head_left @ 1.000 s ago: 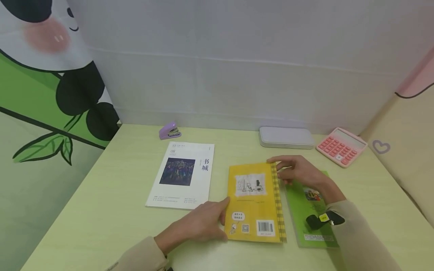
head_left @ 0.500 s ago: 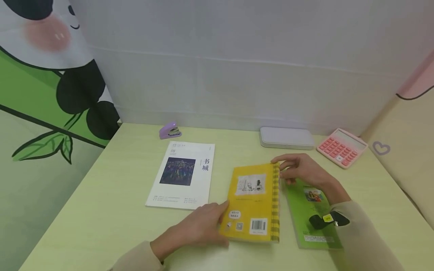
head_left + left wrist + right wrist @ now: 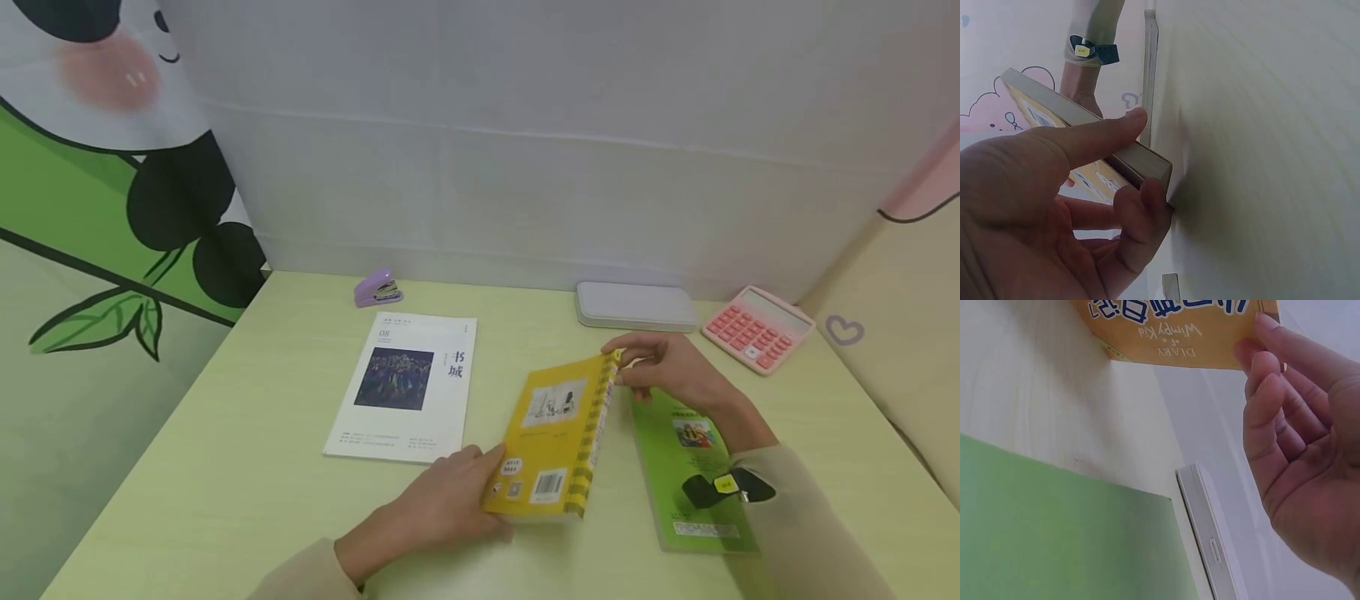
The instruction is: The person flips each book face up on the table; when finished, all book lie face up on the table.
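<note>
A yellow book (image 3: 551, 433), back cover up, is held tilted over the table, its spine side raised on the right. My left hand (image 3: 442, 504) grips its lower left corner. In the left wrist view the thumb lies along the book's page edge (image 3: 1154, 164) and the other fingers curl beneath. At the top of the spine, my right hand (image 3: 675, 371) pinches the corner between thumb and fingers. The right wrist view shows the front cover (image 3: 1179, 347), lettered "Diary of a Wimpy Kid". A green book (image 3: 693, 475) lies below my right forearm, partly hidden by it.
A white magazine (image 3: 405, 387) lies flat to the left, with a purple stapler (image 3: 378, 289) behind it. Along the back stand a pale flat case (image 3: 636, 307) and, farther right, a pink calculator (image 3: 757, 330). A cloth-covered wall (image 3: 510, 192) rises behind the table.
The yellow book has gone from nearly flat to tilted, its spine side lifting and its bottom swinging left. Both hands keep hold of it. The other things stay put.
</note>
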`<control>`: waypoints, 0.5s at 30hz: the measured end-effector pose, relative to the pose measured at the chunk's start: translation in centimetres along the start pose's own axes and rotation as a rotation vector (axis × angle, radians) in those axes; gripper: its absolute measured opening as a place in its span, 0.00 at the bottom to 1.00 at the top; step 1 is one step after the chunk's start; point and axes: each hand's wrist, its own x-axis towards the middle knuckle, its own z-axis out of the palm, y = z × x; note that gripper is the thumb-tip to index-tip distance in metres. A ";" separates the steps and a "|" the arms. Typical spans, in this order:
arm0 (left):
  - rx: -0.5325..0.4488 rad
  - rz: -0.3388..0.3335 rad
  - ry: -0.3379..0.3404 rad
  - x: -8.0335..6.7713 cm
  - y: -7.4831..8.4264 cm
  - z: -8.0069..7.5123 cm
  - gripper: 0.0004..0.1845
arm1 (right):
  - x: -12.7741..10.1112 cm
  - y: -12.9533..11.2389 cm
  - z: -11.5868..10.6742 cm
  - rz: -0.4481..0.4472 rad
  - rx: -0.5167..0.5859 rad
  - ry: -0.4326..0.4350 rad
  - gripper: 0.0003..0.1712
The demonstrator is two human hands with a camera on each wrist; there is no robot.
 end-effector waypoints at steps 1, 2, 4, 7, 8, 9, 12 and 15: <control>0.010 0.006 0.004 0.0 0.0 0.0 0.51 | 0.0 -0.1 0.0 -0.013 0.000 0.000 0.20; 0.018 0.011 0.008 0.0 0.0 0.0 0.50 | 0.0 -0.1 0.0 -0.025 -0.002 0.002 0.20; 0.039 0.022 0.018 -0.1 0.1 -0.1 0.47 | 0.0 -0.2 0.0 -0.041 0.002 0.005 0.19; 0.053 0.037 0.030 -0.2 0.1 -0.3 0.45 | -0.1 -0.4 0.0 -0.036 0.006 0.010 0.20; 0.055 0.043 0.035 -0.3 0.1 -0.3 0.44 | -0.1 -0.4 0.0 -0.029 0.010 0.013 0.21; 0.055 0.051 0.041 -0.3 0.1 -0.4 0.44 | -0.1 -0.5 0.0 -0.022 0.010 0.014 0.22; 0.046 0.078 0.058 -0.3 0.0 -0.5 0.40 | -0.1 -0.6 0.1 -0.015 0.001 0.020 0.23; 0.036 0.111 0.080 -0.3 -0.1 -0.5 0.36 | 0.0 -0.6 0.1 -0.034 0.012 0.025 0.22</control>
